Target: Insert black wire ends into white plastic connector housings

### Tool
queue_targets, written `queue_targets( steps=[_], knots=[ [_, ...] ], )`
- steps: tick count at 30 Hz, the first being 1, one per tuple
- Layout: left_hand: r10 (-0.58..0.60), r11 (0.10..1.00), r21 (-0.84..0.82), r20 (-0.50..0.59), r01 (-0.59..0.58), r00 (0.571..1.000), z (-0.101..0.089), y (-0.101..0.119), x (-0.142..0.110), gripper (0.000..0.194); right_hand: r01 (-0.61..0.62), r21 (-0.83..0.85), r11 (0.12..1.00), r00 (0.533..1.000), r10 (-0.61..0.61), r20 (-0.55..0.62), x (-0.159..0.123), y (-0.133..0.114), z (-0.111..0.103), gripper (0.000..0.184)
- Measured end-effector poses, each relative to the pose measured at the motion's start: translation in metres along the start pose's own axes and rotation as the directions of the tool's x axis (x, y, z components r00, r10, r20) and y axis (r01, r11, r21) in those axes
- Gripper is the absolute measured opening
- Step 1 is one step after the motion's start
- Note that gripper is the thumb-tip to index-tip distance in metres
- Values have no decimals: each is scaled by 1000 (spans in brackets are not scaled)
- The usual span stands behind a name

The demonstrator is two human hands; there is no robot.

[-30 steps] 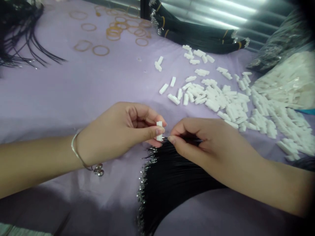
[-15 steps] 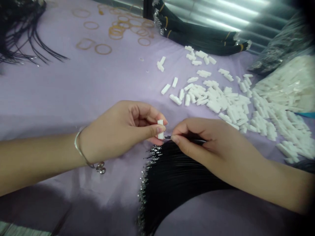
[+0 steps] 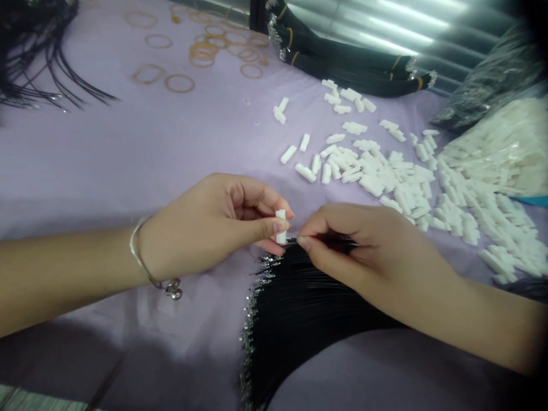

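So the left hand [image 3: 201,234] had its thumb and fingers closed on a small white plastic piece [image 3: 281,235], right near the middle of the view. The piece's long axis ran roughly away from the person, so it stood pretty much crosswise to the thin black wires [image 3: 291,240] pinched in the right hand [image 3: 381,245]. Those wires came in sideways from the right, and their front ends were at the piece's near end, not its middle. (Couldn't tell if the tips were actually inside it or just touching, way too small to see.) The left hand was the one on the piece, obviously, while the right fingertips sat just beside it, on its right side, with only a short bit of wire showing between. Just below both hands, a fat bunch of black wires [image 3: 308,308] was spread on the purple cloth [image 3: 111,154], shiny ends pointing left. The big pile of white pieces [image 3: 398,182] lay beyond the right hand, and some rubber bands [image 3: 179,83] were scattered further off, up and to the left.
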State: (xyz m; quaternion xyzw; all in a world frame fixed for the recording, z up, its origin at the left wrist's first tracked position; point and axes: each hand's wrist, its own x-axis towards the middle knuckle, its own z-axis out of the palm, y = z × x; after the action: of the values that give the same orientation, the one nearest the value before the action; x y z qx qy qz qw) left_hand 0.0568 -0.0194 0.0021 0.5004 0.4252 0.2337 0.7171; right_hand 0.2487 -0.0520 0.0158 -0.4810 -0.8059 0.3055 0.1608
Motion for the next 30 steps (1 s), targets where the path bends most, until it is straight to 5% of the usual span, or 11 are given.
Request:
queue_targets(
  steps=[14,20,23,27,30],
  knots=[
    [-27,999,41,-30,28,999,3,1,-1,10,-146,98,984,985,136,104,4,-7,7,16],
    [-4,997,83,-28,6,1000,3,0,-2,9,-37,69,997,997,32,66,8,-6,9,18],
    [-4,997,80,-18,5,1000,2,0,-1,8,19,-58,998,995,-13,98,7,-5,3,17],
    [16,998,54,-36,-14,999,-1,0,0,7,187,-303,934,978,-205,-29,-2,-11,-8,12],
    [29,999,18,-48,-28,998,-4,-1,1,4,253,-329,910,967,-252,47,-8,-17,-8,16]
  ],
)
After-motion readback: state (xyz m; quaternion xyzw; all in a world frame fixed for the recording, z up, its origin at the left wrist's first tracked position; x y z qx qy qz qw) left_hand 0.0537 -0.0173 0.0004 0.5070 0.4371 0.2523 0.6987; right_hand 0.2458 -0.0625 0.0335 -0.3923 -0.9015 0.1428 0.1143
